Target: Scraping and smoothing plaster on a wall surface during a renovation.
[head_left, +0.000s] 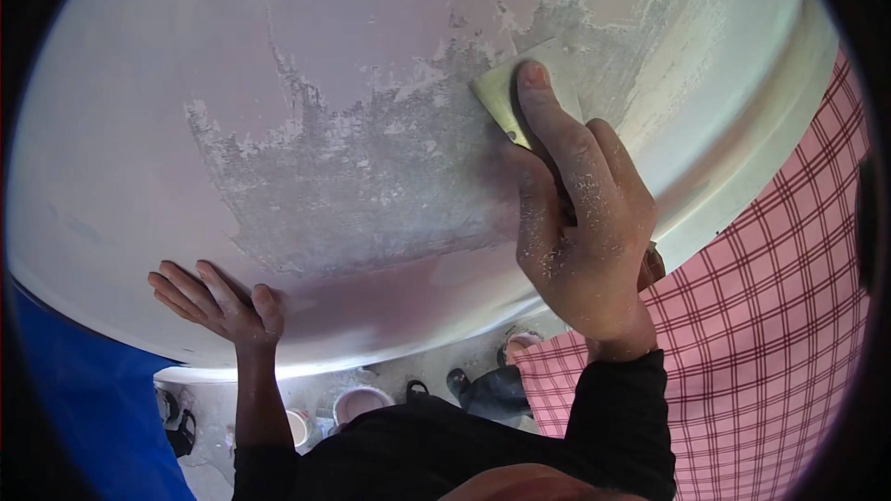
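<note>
A large curved panel [111, 130] in pale white and pinkish tones fills the upper view, with a rough grey patch [353, 195] of scraped, mottled coating across its middle. My right hand [585, 213] grips a pale yellow-green flat scraper [497, 97], its edge against the upper right of the patch; white dust speckles the fingers and back of the hand, and the rest of the tool is hidden under them. My left hand [213, 306] lies on the panel at lower left, fingers stretched out and holding nothing.
A pink checked cloth [770, 334] lies right of the panel, a blue sheet [83, 380] at lower left. On the dusty floor [200, 408] below are a pale bucket [357, 401], a smaller white container [297, 425] and dark footwear [176, 427].
</note>
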The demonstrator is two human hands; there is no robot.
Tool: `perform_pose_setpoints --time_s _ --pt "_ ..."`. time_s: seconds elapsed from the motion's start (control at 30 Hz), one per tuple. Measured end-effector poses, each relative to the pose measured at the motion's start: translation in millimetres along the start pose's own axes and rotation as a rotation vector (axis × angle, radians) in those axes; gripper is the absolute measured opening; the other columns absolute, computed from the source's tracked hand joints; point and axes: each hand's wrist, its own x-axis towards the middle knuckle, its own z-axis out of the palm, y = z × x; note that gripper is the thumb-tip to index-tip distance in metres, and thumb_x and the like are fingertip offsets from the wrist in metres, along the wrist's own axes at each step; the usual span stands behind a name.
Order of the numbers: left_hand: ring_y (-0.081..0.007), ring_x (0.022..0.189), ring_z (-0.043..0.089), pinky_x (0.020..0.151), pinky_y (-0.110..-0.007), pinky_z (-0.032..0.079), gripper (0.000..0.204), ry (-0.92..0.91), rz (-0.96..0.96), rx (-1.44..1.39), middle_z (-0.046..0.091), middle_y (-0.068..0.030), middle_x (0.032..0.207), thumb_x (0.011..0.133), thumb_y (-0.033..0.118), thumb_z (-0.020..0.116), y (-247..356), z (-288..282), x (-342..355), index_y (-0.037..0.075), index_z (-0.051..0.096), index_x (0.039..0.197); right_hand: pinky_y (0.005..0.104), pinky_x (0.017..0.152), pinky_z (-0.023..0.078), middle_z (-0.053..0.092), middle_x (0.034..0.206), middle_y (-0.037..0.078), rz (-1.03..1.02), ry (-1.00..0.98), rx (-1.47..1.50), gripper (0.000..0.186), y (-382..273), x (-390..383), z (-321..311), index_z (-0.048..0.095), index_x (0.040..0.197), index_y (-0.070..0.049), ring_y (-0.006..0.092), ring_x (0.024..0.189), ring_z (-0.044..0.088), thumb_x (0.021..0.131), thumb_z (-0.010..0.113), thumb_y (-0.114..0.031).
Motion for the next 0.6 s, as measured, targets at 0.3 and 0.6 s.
perform_pose_setpoints --time_s 0.3,0.6 --pt "-0.0488 0.149 0.017 0.118 -0.065 0.011 0.065 0.014 0.012 0.021 0.023 -0.0268 0.161 0.103 0.048 0.028 2.1 -4.7 2.0 0.01 0.03 0.156 0.0272 0.052 0.04 0.066 0.086 0.007 0.032 0.014 0.018 0.054 -1.8 1.9 -2.8 0.058 0.138 -0.003 0.0135 0.062 0.044 0.086 0.064 0.009" --pt "-0.049 0.149 0.019 0.118 -0.065 0.012 0.063 0.043 0.03 0.024 0.024 -0.0282 0.16 0.103 0.044 0.028 11.6 -4.5 3.1 0.008 0.031 0.155 0.0269 0.051 0.039 0.058 0.078 0.007 -0.007 0.05 0.011 0.054 4.5 3.6 -0.6 0.057 0.14 -0.005 0.0116 0.06 0.043 0.088 0.067 0.005"
